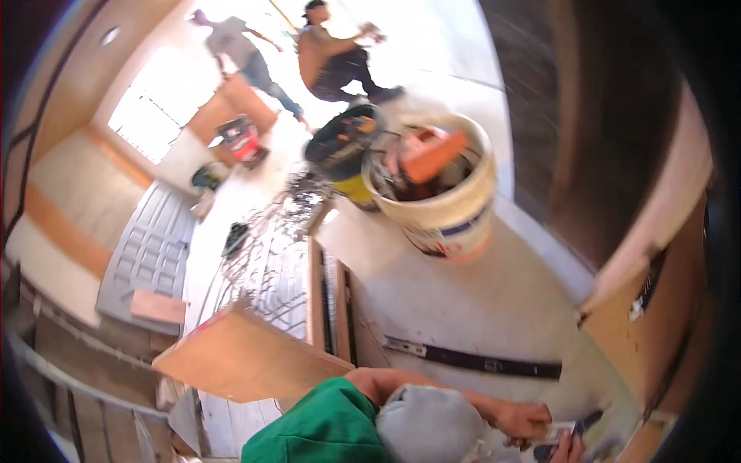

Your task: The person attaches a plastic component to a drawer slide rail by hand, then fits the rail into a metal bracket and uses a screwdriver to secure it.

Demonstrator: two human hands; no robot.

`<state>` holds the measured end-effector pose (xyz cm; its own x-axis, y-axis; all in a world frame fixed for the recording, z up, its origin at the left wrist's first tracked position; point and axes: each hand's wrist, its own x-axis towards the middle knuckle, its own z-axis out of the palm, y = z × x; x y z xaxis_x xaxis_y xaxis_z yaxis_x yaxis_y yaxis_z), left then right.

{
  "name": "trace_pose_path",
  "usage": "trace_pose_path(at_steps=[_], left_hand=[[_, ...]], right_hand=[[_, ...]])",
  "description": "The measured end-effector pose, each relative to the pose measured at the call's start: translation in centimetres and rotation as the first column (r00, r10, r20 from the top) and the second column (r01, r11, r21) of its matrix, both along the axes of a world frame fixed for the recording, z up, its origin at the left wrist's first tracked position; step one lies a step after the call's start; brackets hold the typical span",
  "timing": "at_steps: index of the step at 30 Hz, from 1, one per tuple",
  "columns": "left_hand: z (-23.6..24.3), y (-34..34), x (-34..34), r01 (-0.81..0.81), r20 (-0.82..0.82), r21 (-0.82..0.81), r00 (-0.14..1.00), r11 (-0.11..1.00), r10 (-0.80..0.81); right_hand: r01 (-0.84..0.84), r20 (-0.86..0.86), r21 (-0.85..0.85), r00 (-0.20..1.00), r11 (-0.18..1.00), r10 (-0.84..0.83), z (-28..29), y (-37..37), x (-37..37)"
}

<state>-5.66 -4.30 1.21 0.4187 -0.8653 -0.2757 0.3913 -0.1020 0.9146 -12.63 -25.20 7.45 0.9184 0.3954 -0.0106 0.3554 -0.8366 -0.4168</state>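
Neither of my hands can be made out. Just below me a co-worker in a green top (312,424) and grey cap (424,420) bends over, one hand (525,420) stretched right to a small light object with dark parts (583,423), beside a second hand (567,447), apparently also theirs; the object is too blurred to name. A black metal rail (494,366) lies on the pale surface (448,301) above them. A wooden board (231,355) lies to the left. A white bucket (432,224) of mixed items stands farther up, beside a dark bucket with a yellow lower part (336,158).
Two people (328,62) (239,58) are at the bright far end. Grey panels (147,255), scattered debris (274,231) and a red-and-black container (243,143) are on the left. A dark wall (548,116) and wooden panels (625,339) border the right.
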Motion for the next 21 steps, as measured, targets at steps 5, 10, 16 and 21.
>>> trace_pose_path(at_steps=[5, 10, 16, 21], left_hand=[[3.9, 1.3, 0.7, -0.174, -0.008, -0.008, 0.985, 0.985, 0.174], [5.1, 2.4, 1.8, -0.322, 0.053, 0.09, 0.947, 0.942, 0.318], [6.8, 2.2, 2.2, -0.289, 0.131, 0.182, 0.954, 0.94, 0.268], [6.8, 2.6, 2.1, -0.234, 0.249, 0.127, 0.948, 0.964, 0.197]], right_hand=[[0.724, -0.534, 0.036, 0.597, 0.689, -0.598, -0.9, 1.2, 2.4], [0.562, -0.564, 0.076, 0.705, 0.823, -0.43, -0.5, -1.2, 3.1], [0.579, -0.462, 0.166, 0.761, 0.798, -0.456, -1.5, -3.7, 1.4], [0.632, -0.409, 0.198, 0.748, 0.75, -0.522, -0.8, -3.4, 1.1]])
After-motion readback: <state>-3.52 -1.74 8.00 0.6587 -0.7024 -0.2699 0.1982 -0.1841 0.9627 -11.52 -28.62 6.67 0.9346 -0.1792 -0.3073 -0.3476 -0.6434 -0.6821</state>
